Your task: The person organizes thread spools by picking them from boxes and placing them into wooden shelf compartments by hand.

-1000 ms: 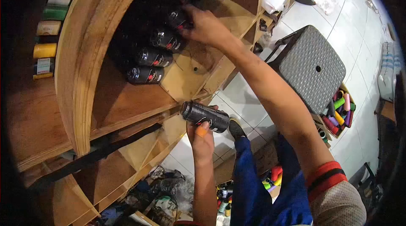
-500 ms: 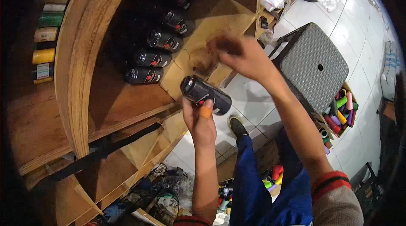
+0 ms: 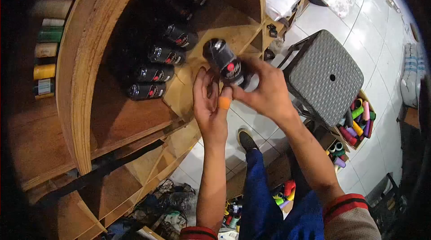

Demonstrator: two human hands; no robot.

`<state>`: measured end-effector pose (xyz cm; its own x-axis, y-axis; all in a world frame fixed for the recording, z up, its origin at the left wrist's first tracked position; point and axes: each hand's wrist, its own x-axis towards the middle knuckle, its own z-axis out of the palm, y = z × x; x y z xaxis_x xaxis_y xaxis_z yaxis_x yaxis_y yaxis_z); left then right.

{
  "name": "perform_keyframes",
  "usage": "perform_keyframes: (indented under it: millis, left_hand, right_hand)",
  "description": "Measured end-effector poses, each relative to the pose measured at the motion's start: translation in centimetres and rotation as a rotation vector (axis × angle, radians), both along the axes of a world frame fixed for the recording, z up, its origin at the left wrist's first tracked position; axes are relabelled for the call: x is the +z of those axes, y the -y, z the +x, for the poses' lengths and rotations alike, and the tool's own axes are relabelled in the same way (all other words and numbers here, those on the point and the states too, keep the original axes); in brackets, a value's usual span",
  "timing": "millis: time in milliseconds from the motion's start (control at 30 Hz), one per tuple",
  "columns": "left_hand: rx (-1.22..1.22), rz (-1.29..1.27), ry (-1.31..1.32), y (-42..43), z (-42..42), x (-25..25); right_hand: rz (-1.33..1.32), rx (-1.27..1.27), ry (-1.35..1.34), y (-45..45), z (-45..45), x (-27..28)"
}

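Observation:
A black thread spool (image 3: pixel 226 63) with a red logo is tilted in front of the shelf, its lower end gripped by my right hand (image 3: pixel 265 88). Just left of it, my left hand (image 3: pixel 211 107) has its palm up and fingers apart, with an orange wrap on the thumb; the thumb tip is close to the spool's lower end. Behind them, several similar black spools (image 3: pixel 155 73) lie side by side in the wooden shelf compartment (image 3: pixel 179 88), the deeper ones lost in shadow.
A grey woven-pattern stool (image 3: pixel 325 78) stands on the white tiles at right, beside a box of coloured spools (image 3: pixel 358 119). Coloured spools (image 3: pixel 45 50) line the far left. A wooden shelf edge (image 3: pixel 74 83) curves down the left; cluttered bags (image 3: pixel 168 204) lie below.
My right hand has come back from the shelf and taken hold of the spool. The spool has moved up and turned more upright, and my left hand has opened from around it.

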<state>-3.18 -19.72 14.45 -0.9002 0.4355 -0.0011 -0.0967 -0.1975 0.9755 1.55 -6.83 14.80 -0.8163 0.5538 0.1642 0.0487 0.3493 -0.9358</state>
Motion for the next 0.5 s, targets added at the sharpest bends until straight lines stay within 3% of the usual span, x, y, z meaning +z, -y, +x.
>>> perform_keyframes:
  millis: [167, 400, 500]
  left_hand:
    - [0.032, -0.05, 0.025, 0.7, 1.0, 0.1]
    - [0.03, -0.095, 0.044, 2.7, 1.9, -1.2]
    - [0.035, -0.103, 0.039, 3.1, 1.8, -1.1]
  right_hand:
    - [0.081, -0.116, -0.037, -2.3, -6.7, -0.5]
    - [0.523, -0.084, -0.125, -3.6, -14.7, -4.8]
    - [0.408, 0.004, -0.148, -3.7, -15.8, -5.4]
